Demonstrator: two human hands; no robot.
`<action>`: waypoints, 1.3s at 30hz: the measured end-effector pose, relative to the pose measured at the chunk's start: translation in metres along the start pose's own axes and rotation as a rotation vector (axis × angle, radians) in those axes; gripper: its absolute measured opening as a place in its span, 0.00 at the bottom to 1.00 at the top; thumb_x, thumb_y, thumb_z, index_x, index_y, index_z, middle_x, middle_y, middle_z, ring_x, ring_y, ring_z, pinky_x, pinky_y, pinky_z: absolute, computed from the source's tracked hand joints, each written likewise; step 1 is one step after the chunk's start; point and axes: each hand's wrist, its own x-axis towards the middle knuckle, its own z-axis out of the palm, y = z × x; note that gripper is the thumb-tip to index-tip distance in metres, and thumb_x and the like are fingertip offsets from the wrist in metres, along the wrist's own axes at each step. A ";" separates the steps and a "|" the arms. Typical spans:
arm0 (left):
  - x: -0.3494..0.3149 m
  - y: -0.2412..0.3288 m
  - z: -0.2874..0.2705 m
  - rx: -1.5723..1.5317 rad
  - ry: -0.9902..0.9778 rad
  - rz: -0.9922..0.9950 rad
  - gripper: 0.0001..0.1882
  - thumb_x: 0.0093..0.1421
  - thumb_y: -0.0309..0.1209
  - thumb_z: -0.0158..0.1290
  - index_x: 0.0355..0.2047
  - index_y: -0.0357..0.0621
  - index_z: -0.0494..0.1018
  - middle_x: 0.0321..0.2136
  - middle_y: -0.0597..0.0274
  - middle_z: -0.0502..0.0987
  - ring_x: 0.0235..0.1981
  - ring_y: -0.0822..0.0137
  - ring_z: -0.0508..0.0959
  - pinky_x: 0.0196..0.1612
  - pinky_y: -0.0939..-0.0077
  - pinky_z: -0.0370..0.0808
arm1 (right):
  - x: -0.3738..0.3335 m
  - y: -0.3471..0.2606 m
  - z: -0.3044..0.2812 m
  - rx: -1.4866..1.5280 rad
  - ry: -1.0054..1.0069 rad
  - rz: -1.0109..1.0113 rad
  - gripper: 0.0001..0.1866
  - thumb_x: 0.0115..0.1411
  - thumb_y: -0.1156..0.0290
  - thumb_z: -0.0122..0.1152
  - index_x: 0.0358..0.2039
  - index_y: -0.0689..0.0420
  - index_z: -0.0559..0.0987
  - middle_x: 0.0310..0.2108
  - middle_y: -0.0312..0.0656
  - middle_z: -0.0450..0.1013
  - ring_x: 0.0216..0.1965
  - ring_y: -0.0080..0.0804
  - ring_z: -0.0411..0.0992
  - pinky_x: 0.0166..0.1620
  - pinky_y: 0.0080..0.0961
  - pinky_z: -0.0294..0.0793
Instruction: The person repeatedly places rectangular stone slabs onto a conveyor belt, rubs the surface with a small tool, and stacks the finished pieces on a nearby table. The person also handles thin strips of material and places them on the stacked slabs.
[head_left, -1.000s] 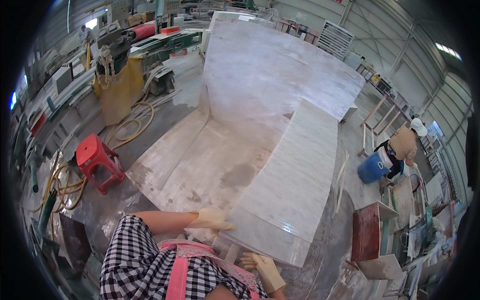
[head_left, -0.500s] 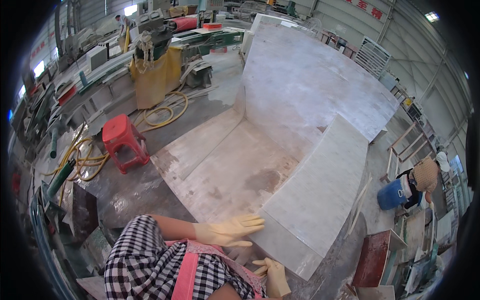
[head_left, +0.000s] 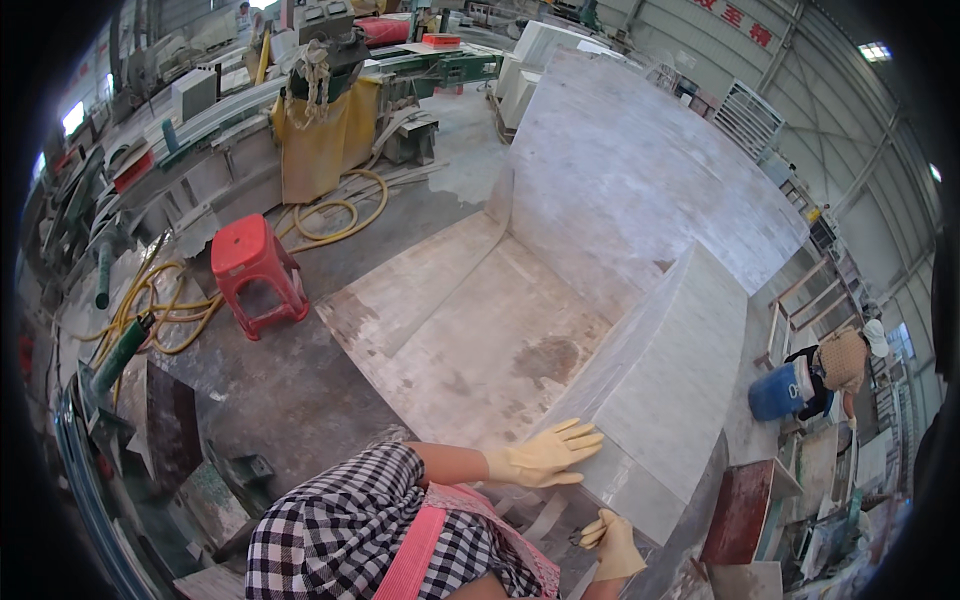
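A long pale grey stone block (head_left: 665, 370) lies along the right side of a wide, stained board (head_left: 480, 330). My left hand (head_left: 548, 455), in a cream rubber glove, rests with straight fingers on the near left corner of the block. Below the block's near end, my right hand (head_left: 615, 548) wears a matching glove, and its fingers are curled in. Something small and dark shows at those fingertips, too small to name. Whether my right hand touches the block cannot be told.
A large pale panel (head_left: 650, 165) stands upright behind the board. To the left are a red plastic stool (head_left: 258, 272) and a coiled yellow hose (head_left: 350, 225). On the right, a person (head_left: 843, 360) bends beside a blue barrel (head_left: 775, 392); a reddish-brown box (head_left: 742, 512) sits nearer.
Both hands now appear farther right in view, the right one also higher with its fingers more curled. The view has shifted, and more of the block's left side shows.
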 end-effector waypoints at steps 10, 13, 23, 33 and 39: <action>-0.016 0.013 -0.008 -0.501 -0.021 -0.422 0.46 0.65 0.46 0.53 0.72 0.34 0.45 0.70 0.36 0.51 0.70 0.43 0.56 0.72 0.61 0.55 | -0.021 0.000 0.036 0.101 0.143 -0.149 0.25 0.65 0.54 0.51 0.36 0.68 0.80 0.25 0.53 0.80 0.20 0.40 0.78 0.24 0.34 0.78; -0.014 0.015 -0.011 -0.581 0.006 -0.505 0.45 0.63 0.43 0.55 0.72 0.33 0.47 0.71 0.36 0.51 0.72 0.46 0.54 0.73 0.62 0.52 | -0.038 0.000 0.049 -0.014 0.011 -0.334 0.21 0.71 0.64 0.43 0.53 0.67 0.75 0.43 0.52 0.79 0.41 0.38 0.80 0.47 0.33 0.79; -0.010 0.006 0.008 -0.329 0.028 -0.418 0.48 0.63 0.48 0.55 0.73 0.40 0.43 0.65 0.34 0.63 0.63 0.40 0.68 0.62 0.60 0.68 | -0.121 0.020 0.004 0.269 0.796 -0.456 0.25 0.74 0.53 0.44 0.54 0.60 0.77 0.45 0.49 0.80 0.47 0.35 0.79 0.57 0.33 0.73; 0.007 -0.004 0.018 -1.396 0.228 -0.832 0.30 0.72 0.45 0.35 0.67 0.38 0.61 0.66 0.56 0.64 0.67 0.61 0.62 0.68 0.70 0.58 | -0.023 0.022 -0.074 0.558 0.415 -0.695 0.36 0.75 0.44 0.33 0.71 0.57 0.57 0.71 0.53 0.54 0.72 0.44 0.53 0.71 0.40 0.53; 0.013 -0.022 0.017 -1.338 0.055 -0.880 0.42 0.71 0.59 0.37 0.71 0.36 0.53 0.70 0.51 0.58 0.70 0.59 0.58 0.70 0.64 0.55 | -0.002 0.015 -0.091 0.158 0.246 -0.671 0.36 0.75 0.44 0.30 0.72 0.55 0.56 0.71 0.46 0.56 0.70 0.37 0.55 0.70 0.33 0.51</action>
